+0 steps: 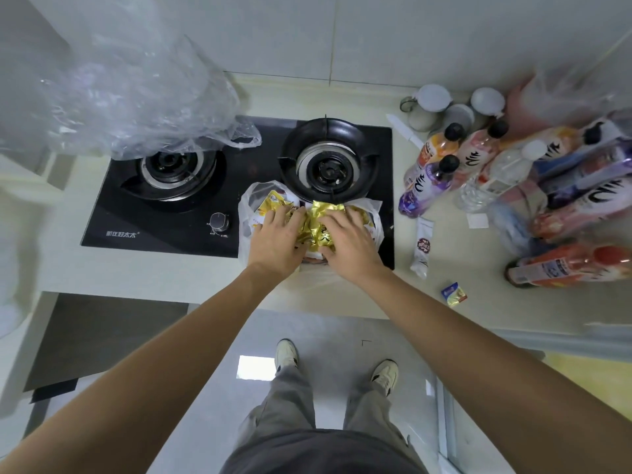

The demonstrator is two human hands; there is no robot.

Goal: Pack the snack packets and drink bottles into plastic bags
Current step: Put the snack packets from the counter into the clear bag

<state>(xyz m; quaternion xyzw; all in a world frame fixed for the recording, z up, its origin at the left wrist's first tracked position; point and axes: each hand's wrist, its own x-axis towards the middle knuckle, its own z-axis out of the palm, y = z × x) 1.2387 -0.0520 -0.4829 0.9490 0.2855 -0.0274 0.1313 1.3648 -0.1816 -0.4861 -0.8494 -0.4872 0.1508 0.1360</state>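
A clear plastic bag (247, 213) lies on the front right part of the black gas stove (171, 230), with several gold snack packets (319, 217) in it. My left hand (275, 244) rests on the left side of the packets, its fingers spread. My right hand (349, 242) lies on their right side, its thumb tucked under a packet. Several drink bottles (431, 172) stand or lie on the counter to the right, some inside another clear bag (581, 172).
A large crumpled clear bag (136, 97) hangs over the left burner. The right burner (326, 162) sits just behind the packed bag. A white sachet (422, 248) and a small yellow-blue packet (454, 294) lie on the counter. White jars (434, 100) stand at the back.
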